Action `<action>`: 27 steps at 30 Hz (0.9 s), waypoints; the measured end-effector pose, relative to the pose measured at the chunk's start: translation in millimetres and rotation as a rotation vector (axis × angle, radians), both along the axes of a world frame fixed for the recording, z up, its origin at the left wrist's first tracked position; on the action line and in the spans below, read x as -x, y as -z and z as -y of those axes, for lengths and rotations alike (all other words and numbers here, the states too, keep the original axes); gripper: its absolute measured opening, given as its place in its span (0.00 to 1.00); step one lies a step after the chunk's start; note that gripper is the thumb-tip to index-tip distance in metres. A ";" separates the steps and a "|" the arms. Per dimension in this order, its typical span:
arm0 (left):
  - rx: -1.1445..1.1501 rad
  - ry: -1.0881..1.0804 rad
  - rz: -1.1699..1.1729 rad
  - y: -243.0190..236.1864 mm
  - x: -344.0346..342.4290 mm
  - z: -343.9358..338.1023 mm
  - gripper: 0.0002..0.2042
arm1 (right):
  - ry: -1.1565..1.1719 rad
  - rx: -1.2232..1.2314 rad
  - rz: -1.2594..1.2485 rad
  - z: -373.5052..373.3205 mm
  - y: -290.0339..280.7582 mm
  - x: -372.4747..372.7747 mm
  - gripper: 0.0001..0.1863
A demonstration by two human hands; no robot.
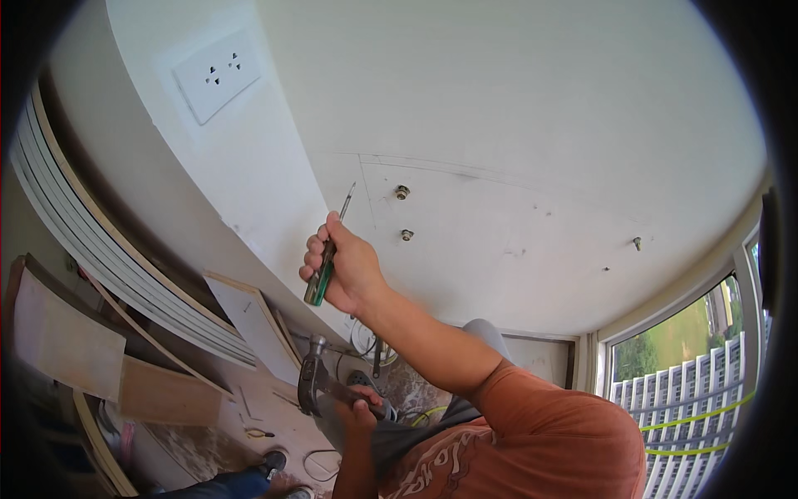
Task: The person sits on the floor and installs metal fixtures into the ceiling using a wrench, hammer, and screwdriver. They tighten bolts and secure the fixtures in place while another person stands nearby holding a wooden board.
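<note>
My right hand (347,264) is closed around the green and dark handle of a screwdriver (322,279). Its thin metal shaft points up toward the white wall (499,100), its tip appearing beside faint pencil lines; whether it touches the wall I cannot tell. Lower down, my left hand (363,409) grips the handle of a claw hammer (312,374), whose dark metal head is to the left of the hand. Two brass-coloured pipe fittings, an upper one (403,192) and a lower one (406,235), stick out of the wall right of the screwdriver.
A double socket (217,76) is on the projecting wall at upper left. Boards (66,341) and long white strips (125,258) lean at left. Pliers (258,433) lie on the dusty floor, near another person's shoe (274,461). At right, a window (677,374) has yellow-green hoses across it.
</note>
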State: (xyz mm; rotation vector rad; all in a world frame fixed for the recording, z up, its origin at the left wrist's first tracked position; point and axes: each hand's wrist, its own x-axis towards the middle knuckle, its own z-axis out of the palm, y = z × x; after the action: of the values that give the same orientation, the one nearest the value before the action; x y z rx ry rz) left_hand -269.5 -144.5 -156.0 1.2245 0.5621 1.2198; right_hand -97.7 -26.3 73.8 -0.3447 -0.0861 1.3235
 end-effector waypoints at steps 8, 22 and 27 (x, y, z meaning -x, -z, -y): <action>0.124 0.057 -0.133 -4.0 42.3 51.8 0.25 | 0.151 0.300 0.729 55.4 51.0 -74.9 0.14; 0.076 0.250 -0.297 -21.2 12.2 65.3 0.19 | 0.008 0.145 0.659 61.9 66.8 -128.6 0.16; 0.045 0.322 -0.369 -14.3 14.5 68.4 0.22 | -0.060 0.090 0.426 67.6 54.2 -144.5 0.11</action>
State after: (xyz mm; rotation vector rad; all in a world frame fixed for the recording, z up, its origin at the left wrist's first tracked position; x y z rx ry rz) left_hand -284.0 -212.9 -141.7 1.4492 0.6276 0.7113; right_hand 46.8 -93.9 19.5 -0.7021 -0.3974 1.2981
